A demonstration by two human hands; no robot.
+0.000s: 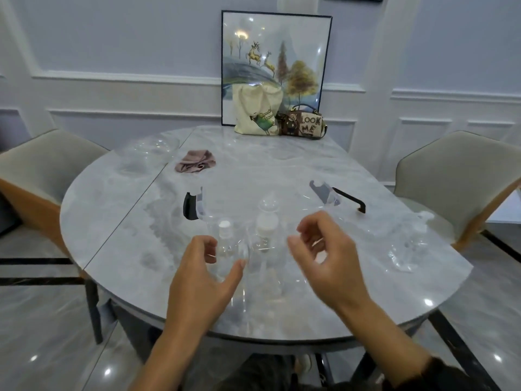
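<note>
A clear plastic box with black handles stands in the middle of the marble table. Inside it are a small clear bottle with a white cap and a baby bottle with a clear teat cover. My left hand hovers at the small bottle, thumb out and fingers curled, spread wider than the bottle; no grip shows. My right hand hangs above the box's right side with loosely curled fingers and holds nothing.
A pink cloth and a clear bowl lie at the far left. Crumpled clear plastic lies near the right edge. A tote bag, a handbag and a framed picture stand at the back. Chairs flank the table.
</note>
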